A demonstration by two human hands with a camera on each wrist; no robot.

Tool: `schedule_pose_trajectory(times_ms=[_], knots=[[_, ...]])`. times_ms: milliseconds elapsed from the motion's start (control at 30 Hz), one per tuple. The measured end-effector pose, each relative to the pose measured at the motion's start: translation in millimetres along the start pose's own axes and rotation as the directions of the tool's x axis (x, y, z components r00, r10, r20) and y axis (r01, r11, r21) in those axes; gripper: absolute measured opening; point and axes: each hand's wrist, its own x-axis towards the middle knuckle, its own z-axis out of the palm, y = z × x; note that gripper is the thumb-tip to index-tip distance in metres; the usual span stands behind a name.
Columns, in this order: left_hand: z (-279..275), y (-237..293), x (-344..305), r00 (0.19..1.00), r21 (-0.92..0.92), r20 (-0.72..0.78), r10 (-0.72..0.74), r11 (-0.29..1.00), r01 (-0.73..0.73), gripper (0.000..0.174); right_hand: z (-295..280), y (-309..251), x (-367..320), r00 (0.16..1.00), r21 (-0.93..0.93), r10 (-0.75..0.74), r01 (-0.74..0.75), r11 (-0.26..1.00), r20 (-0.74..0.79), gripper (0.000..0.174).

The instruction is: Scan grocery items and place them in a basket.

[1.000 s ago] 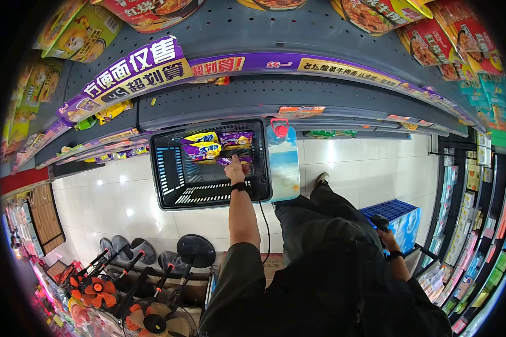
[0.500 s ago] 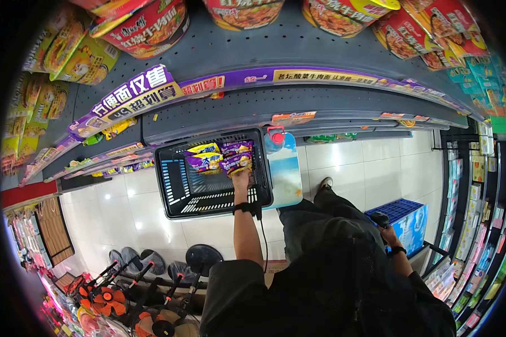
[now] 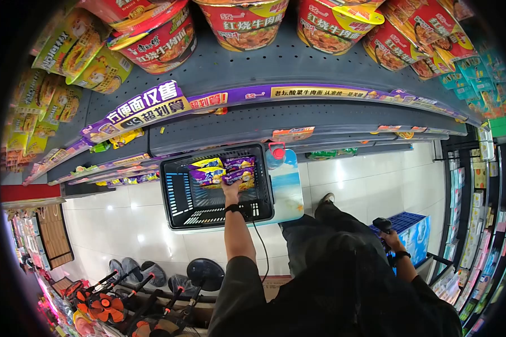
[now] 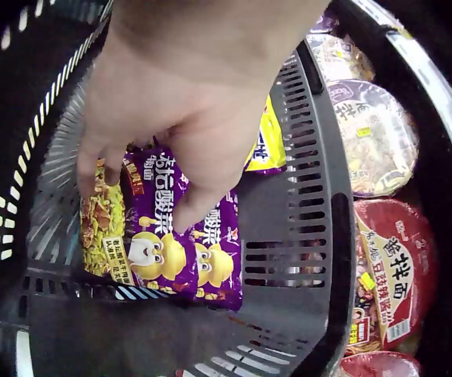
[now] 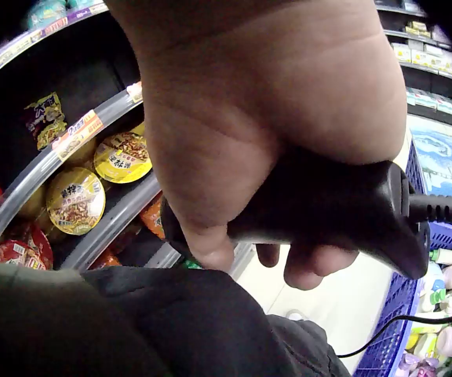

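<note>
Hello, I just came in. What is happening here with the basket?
The left hand grips a purple noodle packet inside the dark basket, where other packets also lie. The right hand, outside the basket, holds a black handheld device with a cable. Noodle bowls stand on the shelf ahead.

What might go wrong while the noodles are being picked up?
The left hand pinches a shiny purple packet, which might slip from the fingers. The bottle stands right beside the basket, so a bump to the basket could perhaps tip it. The thin black cable hangs across the blue crate and might snag.
</note>
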Motion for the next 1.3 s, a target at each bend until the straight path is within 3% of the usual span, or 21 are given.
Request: schedule_pose_trajectory(times_ms=[133,167,233,300,367,500,567,633,700,767,800,900,933,1033,1100,1167,1200,1233,1300], knots=[[7.0,-6.3,36.9,0.988,0.025,0.146,0.059,0.998,-0.064,0.086,4.0,9.2,-20.8,0.997,0.065,0.08,-0.079,0.995,-0.015,0.023],[14.7,25.5,-14.7,0.992,0.026,0.093,0.086,0.996,-0.088,0.084,4.0,10.5,-22.9,0.996,0.061,0.087,-0.086,0.994,-0.016,0.023],[34.5,-14.5,37.3,0.962,-0.088,0.101,0.253,0.966,-0.245,0.087,1.2,16.4,-27.7,0.993,0.048,0.113,-0.112,0.993,-0.03,0.023],[43.4,-21.2,46.2,0.95,-0.151,0.059,0.307,0.943,-0.296,0.088,4.9,22.0,-27.3,0.993,0.03,0.118,-0.117,0.993,-0.028,0.025],[47.4,-28.0,53.9,0.913,-0.228,0.026,0.408,0.891,-0.392,0.082,10.1,18.9,-31.4,0.986,-0.133,0.12,-0.135,0.982,-0.113,0.028],[39.2,-37.5,32.2,0.99,-0.183,0.003,0.143,0.973,-0.14,0.061,7.7,26.0,-24.5,0.987,-0.165,0.112,-0.131,0.977,-0.118,0.038],[30.3,-35.9,42.4,0.962,-0.215,0.116,-0.247,0.939,0.267,0.052,8.1,25.3,-18.7,0.998,-0.07,-0.024,0.02,0.997,-0.054,0.038],[32.5,-25.8,21.6,0.956,-0.307,0.139,-0.258,0.907,0.289,0.047,1.7,47.5,14.1,0.994,-0.069,-0.098,0.096,0.993,-0.037,0.035],[34.4,-37.5,15.4,0.943,-0.401,0.163,-0.29,0.854,0.332,0.044,-7.3,33.5,6.8,0.998,-0.127,0.011,-0.019,0.992,-0.062,0.03],[33.0,-52.9,25.0,0.94,-0.478,0.277,-0.201,0.819,0.316,0.054,-9.0,24.1,-0.7,0.999,-0.083,-0.01,0.006,0.997,-0.042,0.027],[31.2,-45.4,24.5,0.918,-0.398,0.355,-0.179,0.859,0.322,0.052,-9.2,22.3,-4.7,0.999,-0.047,0.035,-0.036,0.998,-0.034,0.027],[43.9,-35.4,16.3,0.887,-0.457,0.399,-0.233,0.788,0.413,0.041,-4.9,18.5,-15.3,0.993,0.003,0.12,-0.119,0.993,-0.022,0.028],[54.7,-29.8,13.5,0.901,-0.582,0.387,-0.195,0.706,0.403,0.038,-5.0,17.5,-17.1,0.989,-0.008,0.145,-0.145,0.989,-0.02,0.026],[63.9,-54.6,36.6,0.884,-0.617,0.405,-0.235,0.643,0.454,0.038,-8.2,6.4,-26.9,0.986,-0.003,0.169,-0.169,0.986,-0.012,0.025],[66.4,-44.0,48.5,0.897,-0.625,0.376,-0.233,0.65,0.431,0.037,0.8,4.4,-23.0,0.988,0.048,0.152,-0.152,0.987,-0.003,0.026],[63.2,-60.7,66.2,0.95,-0.415,0.313,-0.002,0.899,0.138,0.031,1.3,0.2,-20.6,0.991,-0.008,0.131,-0.131,0.991,-0.023,0.026],[55.7,-58.3,40.6,0.959,-0.219,0.268,0.086,0.975,-0.026,0.029,-4.0,0.6,-19.7,0.997,-0.028,0.073,-0.074,0.997,-0.01,0.028],[61.7,-50.6,15.5,0.981,-0.322,0.126,0.15,0.941,-0.102,0.034,-9.0,1.8,-19.5,0.998,-0.015,0.068,-0.068,0.998,-0.01,0.028],[50.7,-33.3,-8.0,0.948,-0.271,0.309,0.081,0.963,0.006,0.03,-8.5,15.4,2.6,0.998,-0.093,-0.023,0.018,0.996,-0.058,0.028]])
